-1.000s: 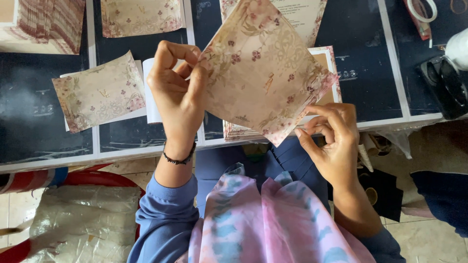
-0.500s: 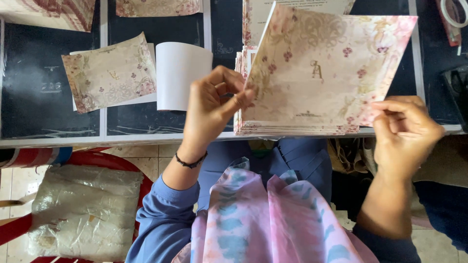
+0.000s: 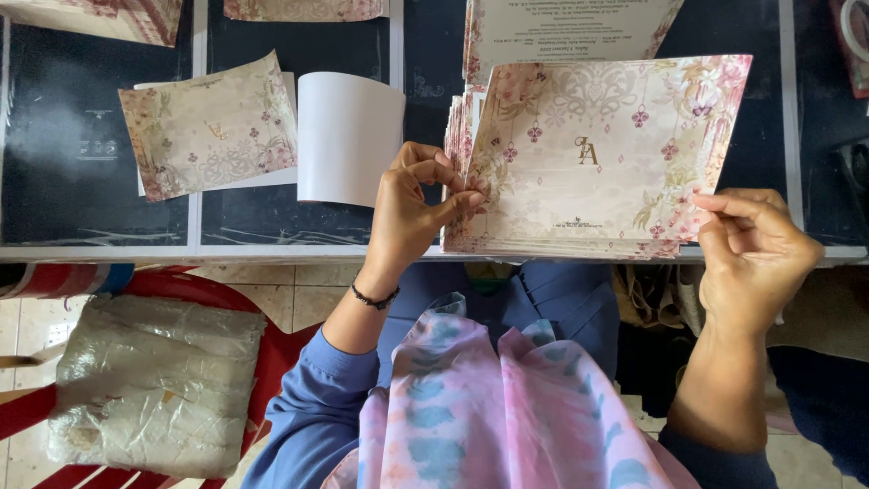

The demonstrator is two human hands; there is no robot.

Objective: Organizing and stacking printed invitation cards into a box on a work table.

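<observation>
A floral card point(image 3: 597, 154), cream with pink flowers and a small gold emblem, lies flat on top of a stack of like cards point(image 3: 561, 243) at the near edge of the dark table point(image 3: 72, 163). My left hand point(image 3: 412, 213) pinches the card's left edge between thumb and fingers. My right hand point(image 3: 751, 249) pinches its lower right corner. A black bracelet is on my left wrist.
A folded floral card with a white sheet curling up point(image 3: 348, 136) lies left of the stack. More printed cards point(image 3: 561, 27) sit behind it. A red plastic chair with a wrapped bundle point(image 3: 154, 380) stands at lower left. A dark object point(image 3: 851, 172) is at the right edge.
The card was held up tilted in both hands a second ago. It has come down flat onto the stack, and both hands now grip its opposite edges.
</observation>
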